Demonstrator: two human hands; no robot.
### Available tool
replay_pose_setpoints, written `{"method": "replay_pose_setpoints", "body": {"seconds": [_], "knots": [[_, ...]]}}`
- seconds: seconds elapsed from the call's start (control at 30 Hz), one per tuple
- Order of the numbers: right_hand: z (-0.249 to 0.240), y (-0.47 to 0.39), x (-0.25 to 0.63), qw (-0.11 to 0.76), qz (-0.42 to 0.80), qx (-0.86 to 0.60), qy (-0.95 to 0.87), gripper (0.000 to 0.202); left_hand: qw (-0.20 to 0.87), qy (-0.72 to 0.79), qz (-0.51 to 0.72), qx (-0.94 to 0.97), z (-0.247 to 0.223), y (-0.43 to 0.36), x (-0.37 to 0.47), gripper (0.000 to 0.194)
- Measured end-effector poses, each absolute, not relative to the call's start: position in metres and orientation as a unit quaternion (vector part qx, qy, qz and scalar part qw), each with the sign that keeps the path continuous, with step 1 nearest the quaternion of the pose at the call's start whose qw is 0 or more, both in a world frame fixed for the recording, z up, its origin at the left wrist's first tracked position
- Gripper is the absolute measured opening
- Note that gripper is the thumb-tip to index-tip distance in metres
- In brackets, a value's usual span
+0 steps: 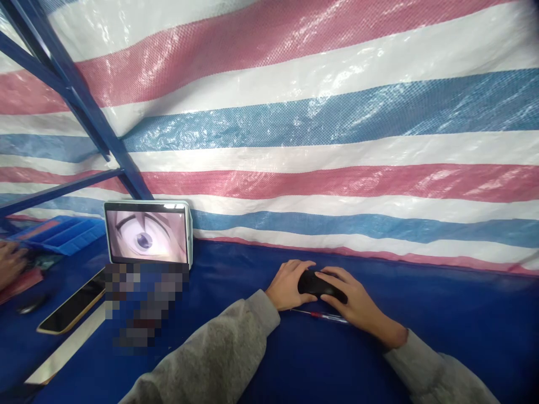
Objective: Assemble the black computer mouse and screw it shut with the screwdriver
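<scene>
Between my two hands is a black computer mouse, low over the blue tabletop or resting on it; which of the two I cannot tell. My left hand grips its left end, thumb on the near side and fingers on the far side. At the other end, my right hand has its fingers and thumb around the mouse. Just on the near side of the hands lies a slim screwdriver with a thin shaft and a red and clear handle, partly under the right hand.
A tablet stands at the back left, showing a drawn eye. Left of it are a phone, a blue compartment tray, a dark rounded object and another person's hand. Striped sheeting hangs behind the blue table.
</scene>
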State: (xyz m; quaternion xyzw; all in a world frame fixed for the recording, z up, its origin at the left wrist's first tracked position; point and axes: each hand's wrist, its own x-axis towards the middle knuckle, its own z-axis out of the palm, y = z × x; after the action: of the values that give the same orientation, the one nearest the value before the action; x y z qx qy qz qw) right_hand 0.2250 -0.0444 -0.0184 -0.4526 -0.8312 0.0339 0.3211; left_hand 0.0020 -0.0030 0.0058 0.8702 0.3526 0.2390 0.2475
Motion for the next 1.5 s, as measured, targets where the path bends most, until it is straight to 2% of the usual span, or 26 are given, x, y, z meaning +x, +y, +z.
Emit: {"method": "replay_pose_setpoints", "body": {"seconds": [0.5,0.67,0.9,1.17,1.33,1.4,1.5], "knots": [[-0.020,-0.045,0.227,0.302,0.044,-0.481,-0.822,0.046,0.209,0.360,0.258,0.872,0.003,-0.004,0.003,0.074],[-0.020,-0.045,0.228,0.306,0.029,-0.497,-0.811,0.052,0.180,0.369,0.286,0.865,0.005,-0.006,0.003,0.061],[-0.015,-0.046,0.227,0.344,0.054,-0.535,-0.769,0.039,0.174,0.386,0.326,0.845,0.007,-0.007,0.002,0.041],[-0.005,-0.046,0.218,0.278,0.129,-0.573,-0.760,0.040,0.158,0.306,0.315,0.884,0.002,-0.005,0.001,0.047],[0.014,-0.045,0.222,0.313,0.066,-0.594,-0.738,0.038,0.184,0.330,0.299,0.876,-0.002,0.000,0.001,0.044],[0.031,-0.048,0.223,0.268,0.075,-0.579,-0.766,0.035,0.190,0.337,0.297,0.873,-0.002,0.001,0.001,0.044],[0.054,-0.058,0.220,0.066,0.193,-0.507,-0.837,0.021,0.195,0.342,0.302,0.868,-0.002,0.001,0.001,0.043]]}}
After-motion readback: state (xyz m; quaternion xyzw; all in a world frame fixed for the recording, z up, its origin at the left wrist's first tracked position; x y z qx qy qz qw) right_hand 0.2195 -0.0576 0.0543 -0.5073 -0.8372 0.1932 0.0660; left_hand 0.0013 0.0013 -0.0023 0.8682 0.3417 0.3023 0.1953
